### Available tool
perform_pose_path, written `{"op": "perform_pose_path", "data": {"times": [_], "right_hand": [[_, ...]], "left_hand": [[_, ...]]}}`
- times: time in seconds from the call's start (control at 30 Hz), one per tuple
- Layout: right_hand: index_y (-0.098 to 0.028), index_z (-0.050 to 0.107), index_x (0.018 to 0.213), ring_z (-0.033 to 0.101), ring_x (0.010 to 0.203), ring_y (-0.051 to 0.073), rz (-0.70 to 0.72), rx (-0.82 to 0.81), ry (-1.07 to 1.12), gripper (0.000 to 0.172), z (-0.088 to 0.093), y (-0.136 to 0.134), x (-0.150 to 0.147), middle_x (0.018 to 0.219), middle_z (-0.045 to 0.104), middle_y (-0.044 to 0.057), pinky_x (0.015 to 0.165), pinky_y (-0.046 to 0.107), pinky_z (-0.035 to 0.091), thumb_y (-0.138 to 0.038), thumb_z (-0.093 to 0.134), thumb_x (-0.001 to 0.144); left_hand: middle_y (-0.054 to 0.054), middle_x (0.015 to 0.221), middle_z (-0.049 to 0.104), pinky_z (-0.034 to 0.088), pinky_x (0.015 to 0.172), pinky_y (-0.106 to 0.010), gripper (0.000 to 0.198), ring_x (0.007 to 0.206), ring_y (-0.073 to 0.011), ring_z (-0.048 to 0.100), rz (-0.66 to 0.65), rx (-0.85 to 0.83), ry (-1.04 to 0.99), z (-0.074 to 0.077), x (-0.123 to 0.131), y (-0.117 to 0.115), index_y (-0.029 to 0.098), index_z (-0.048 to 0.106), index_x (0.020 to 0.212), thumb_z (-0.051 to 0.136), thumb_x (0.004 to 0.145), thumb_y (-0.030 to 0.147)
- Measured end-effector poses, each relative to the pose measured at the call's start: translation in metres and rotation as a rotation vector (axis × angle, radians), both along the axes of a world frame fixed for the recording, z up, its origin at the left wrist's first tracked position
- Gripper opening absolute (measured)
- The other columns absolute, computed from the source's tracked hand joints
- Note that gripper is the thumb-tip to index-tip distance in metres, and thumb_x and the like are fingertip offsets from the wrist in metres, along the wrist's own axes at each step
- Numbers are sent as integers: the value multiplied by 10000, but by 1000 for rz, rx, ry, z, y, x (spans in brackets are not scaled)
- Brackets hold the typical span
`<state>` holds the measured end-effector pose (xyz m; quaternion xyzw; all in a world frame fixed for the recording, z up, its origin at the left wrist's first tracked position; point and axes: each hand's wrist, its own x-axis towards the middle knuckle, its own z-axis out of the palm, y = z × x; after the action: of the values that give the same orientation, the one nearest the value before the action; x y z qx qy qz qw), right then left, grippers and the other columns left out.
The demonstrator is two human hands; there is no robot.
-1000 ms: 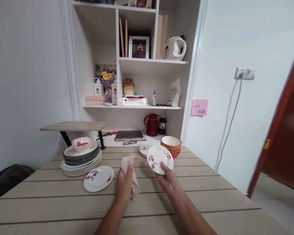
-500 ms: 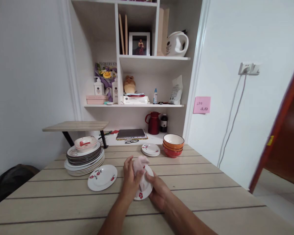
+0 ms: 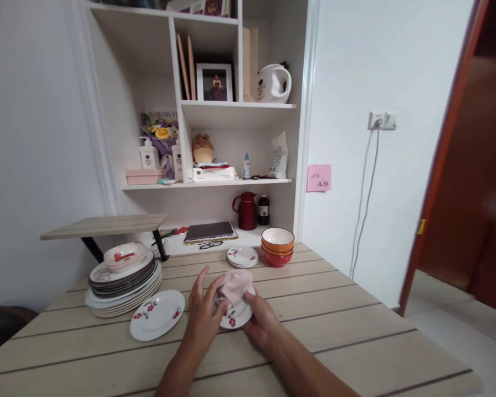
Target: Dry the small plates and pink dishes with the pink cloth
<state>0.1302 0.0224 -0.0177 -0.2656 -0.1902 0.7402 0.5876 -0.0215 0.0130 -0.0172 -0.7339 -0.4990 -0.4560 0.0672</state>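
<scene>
Bouquet backing point(image 3: 162, 114) reads "FLOWERS ST"; pink note point(image 3: 319, 178) is unclear.

Soft, fairly even light filled the room. Left of the shelf unit point(image 3: 235, 105), the wall point(image 3: 28, 138) sank into dull grey; right of it, the other wall point(image 3: 347, 82) looked brighter. Farther right, the door frame point(image 3: 438, 132) leaned with wide-angle stretch. Before it, the table point(image 3: 334, 309) carried only faint, diffuse shadows.

Red jug point(image 3: 247, 212) beside dark bottle point(image 3: 263, 210)

The cloth point(image 3: 236, 286) looks matt, the plate point(image 3: 240, 316) smooth and glossy.
</scene>
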Motion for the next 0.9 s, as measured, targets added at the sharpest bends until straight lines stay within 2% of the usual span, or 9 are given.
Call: {"op": "perform_pose_path", "data": {"times": [0.13, 0.23, 0.37, 0.47, 0.53, 0.6, 0.7, 0.77, 0.9], "right_hand": [[-221, 517, 1244, 680, 625, 171, 20, 26, -80, 435, 0, -2, -4, 840, 744, 38, 577, 285, 536, -176, 604, 820], [-219, 541, 1184, 664, 609, 161, 27, 39, -44, 359, -4, 1, -3, 801, 735, 20, 556, 264, 517, -204, 608, 832], [-205, 542, 1149, 680, 671, 193, 23, -14, 37, 242, -6, 7, 0, 818, 740, 50, 602, 312, 532, -308, 510, 932], [-165, 564, 1162, 679, 686, 205, 76, -47, 54, 337, -7, 9, 2, 865, 744, 93, 615, 328, 531, -411, 446, 965], [-125, 588, 1157, 674, 693, 211, 144, -18, 65, 450, -8, 9, 2, 898, 742, 123, 596, 319, 523, -496, 433, 955], [-100, 611, 1138, 673, 713, 210, 203, 39, 79, 515, -10, 9, 3, 929, 739, 137, 592, 305, 518, -547, 460, 930], [-105, 633, 1118, 676, 731, 189, 239, 71, 70, 484, -12, 8, 3, 929, 741, 117, 633, 289, 527, -527, 545, 899], [-109, 636, 1126, 679, 736, 179, 247, 68, 55, 469, -13, 8, 3, 929, 744, 108, 666, 288, 534, -508, 583, 884], [-128, 626, 1161, 690, 796, 194, 189, 91, 85, 438, -15, 9, 2, 971, 748, 108, 752, 332, 545, -465, 603, 882]], "left_hand": [[-88, 1440, 468, 383, 1052, -436, 586, 1311, -263, 438, -101, -121, 115, 2, 8, -4, 314, 477, 1390, 552, 825, 176], [-68, 1282, 609, 430, 967, -398, 610, 1180, -247, 538, -96, -265, 246, 5, 12, -6, 326, 478, 1392, 513, 815, 130], [-76, 1081, 672, 464, 891, -388, 386, 1020, -245, 588, -48, -245, 296, 9, 15, -9, 255, 654, 1164, 507, 828, 138], [-77, 985, 678, 492, 837, -387, 230, 944, -246, 605, -41, -195, 299, 11, 17, -11, 221, 691, 988, 553, 817, 154], [-79, 998, 677, 499, 834, -394, 186, 954, -247, 613, -51, -151, 302, 11, 19, -12, 219, 695, 928, 590, 795, 143], [-94, 1123, 664, 495, 885, -422, 165, 1056, -264, 602, -68, -92, 305, 9, 21, -12, 217, 699, 896, 623, 775, 135], [-87, 1316, 603, 473, 977, -449, 233, 1219, -278, 539, -129, 10, 348, 4, 23, -6, 222, 699, 959, 619, 772, 109], [-77, 1311, 619, 483, 986, -433, 345, 1224, -263, 548, -162, 59, 409, 0, 22, 0, 218, 681, 1066, 586, 773, 63], [-93, 1241, 665, 501, 966, -458, 366, 1163, -278, 596, 4, 82, 421, -6, 15, 7, 189, 665, 1111, 552, 795, 44]]}}
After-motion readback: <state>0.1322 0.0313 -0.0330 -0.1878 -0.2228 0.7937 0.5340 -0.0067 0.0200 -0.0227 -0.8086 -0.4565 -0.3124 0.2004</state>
